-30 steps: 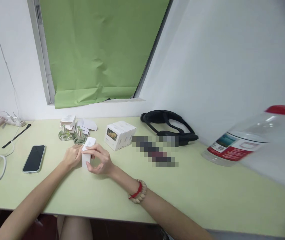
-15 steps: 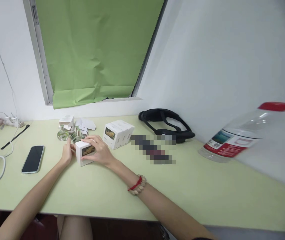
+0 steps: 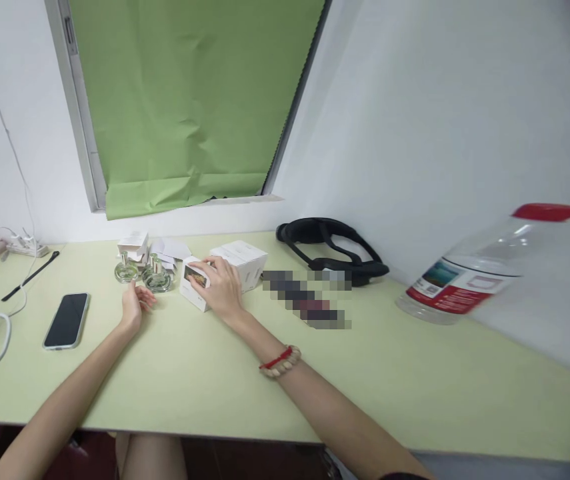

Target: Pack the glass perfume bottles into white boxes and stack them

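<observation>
My right hand (image 3: 222,290) is closed round a small white box (image 3: 195,298) with a dark and gold picture on its front. That box is tilted and stands just left of other white boxes (image 3: 249,267) on the table. My left hand (image 3: 137,305) rests on the tabletop, fingers apart, holding nothing. Just beyond it are glass bottles with silver tops, one (image 3: 126,272) at the left and more (image 3: 157,280) to its right. Behind the bottles lie an open white carton (image 3: 133,243) and white paper or card pieces (image 3: 171,249).
A phone (image 3: 67,320), a thin black strap (image 3: 32,275) and a white cable (image 3: 2,357) lie at the left. A black headset (image 3: 335,250) sits at the back, near a blurred-out item (image 3: 309,300). A large plastic bottle (image 3: 459,283) stands at the right.
My right hand has moved the white box right and away from me, towards the other boxes. My left hand has come off the box, and the glass bottles are less hidden.
</observation>
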`<action>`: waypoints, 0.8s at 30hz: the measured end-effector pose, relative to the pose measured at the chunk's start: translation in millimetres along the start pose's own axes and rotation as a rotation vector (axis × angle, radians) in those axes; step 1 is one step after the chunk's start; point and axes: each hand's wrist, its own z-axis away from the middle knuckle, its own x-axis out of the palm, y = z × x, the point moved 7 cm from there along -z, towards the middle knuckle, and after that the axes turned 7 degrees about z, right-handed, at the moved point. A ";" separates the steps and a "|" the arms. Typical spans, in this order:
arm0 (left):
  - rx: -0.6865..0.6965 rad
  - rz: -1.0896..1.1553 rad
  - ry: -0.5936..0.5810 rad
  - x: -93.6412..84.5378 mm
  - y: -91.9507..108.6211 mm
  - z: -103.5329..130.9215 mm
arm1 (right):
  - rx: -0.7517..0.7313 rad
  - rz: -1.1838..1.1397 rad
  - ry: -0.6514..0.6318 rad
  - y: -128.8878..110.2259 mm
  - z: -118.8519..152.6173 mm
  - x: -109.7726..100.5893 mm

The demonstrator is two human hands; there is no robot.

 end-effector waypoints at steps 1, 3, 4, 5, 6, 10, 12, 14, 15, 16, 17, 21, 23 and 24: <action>0.003 -0.006 -0.006 0.7 -0.6 0.3 | -0.003 0.019 0.002 -0.1 -0.1 0.1; 0.007 -0.017 -0.012 1.8 -1.4 0.7 | -0.017 0.055 0.000 0.5 -0.2 1.3; 0.008 -0.022 -0.013 2.1 -1.6 0.8 | -0.032 0.067 -0.007 1.2 0.0 2.5; 0.006 -0.025 -0.014 2.3 -1.7 0.9 | -0.048 0.072 -0.015 2.3 0.2 4.0; 0.004 -0.028 -0.015 2.5 -1.9 0.9 | -0.062 0.072 -0.023 4.0 0.6 5.6; 0.003 -0.034 -0.020 2.8 -2.5 0.9 | -0.037 0.072 -0.020 14.3 2.3 8.2; 0.009 -0.034 -0.023 2.8 -3.4 0.6 | -0.010 0.089 0.009 16.4 3.1 5.9; 0.014 -0.034 -0.026 2.8 -5.0 -0.1 | 0.003 0.106 0.036 15.1 3.9 2.9; 0.015 -0.037 -0.027 2.7 -6.0 -0.5 | 0.007 0.113 0.043 13.8 4.2 2.0; 0.016 -0.039 -0.031 2.8 -6.8 -1.0 | 0.010 0.121 0.041 12.4 4.5 1.6; 0.017 -0.044 -0.036 2.9 -7.5 -1.5 | 0.009 0.130 0.032 11.1 4.7 2.0; 0.023 -0.056 -0.052 3.6 -8.0 -2.0 | 0.003 0.144 -0.047 10.4 4.7 7.4; 0.013 -0.059 -0.047 3.5 -8.0 -1.3 | 0.029 0.150 -0.081 13.9 4.4 9.7; 0.007 -0.059 -0.044 3.6 -7.9 -0.8 | 0.041 0.156 -0.087 15.2 4.4 9.9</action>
